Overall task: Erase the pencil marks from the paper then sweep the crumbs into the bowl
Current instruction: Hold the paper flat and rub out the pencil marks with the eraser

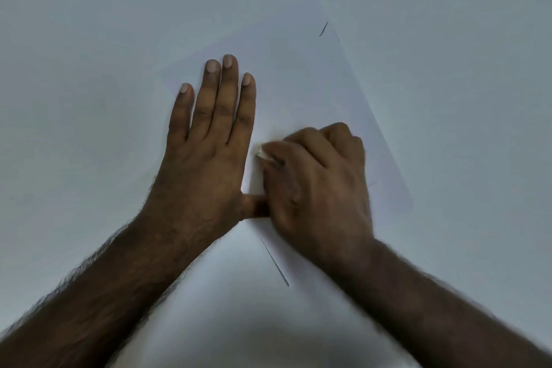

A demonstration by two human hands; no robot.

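A white sheet of paper (298, 75) lies tilted on the pale table. My left hand (206, 140) rests flat on the paper's left part, fingers stretched and close together, thumb tucked under my right hand. My right hand (313, 179) is closed around a small whitish eraser (263, 154) whose tip pokes out on the paper beside my left hand. One short pencil mark (323, 29) shows near the paper's far corner. A longer thin pencil line (276, 263) runs near the paper's near edge. No bowl is in view.
The pale grey-white table (89, 39) fills the whole view around the paper. A dark shadow lies at the bottom middle between my forearms.
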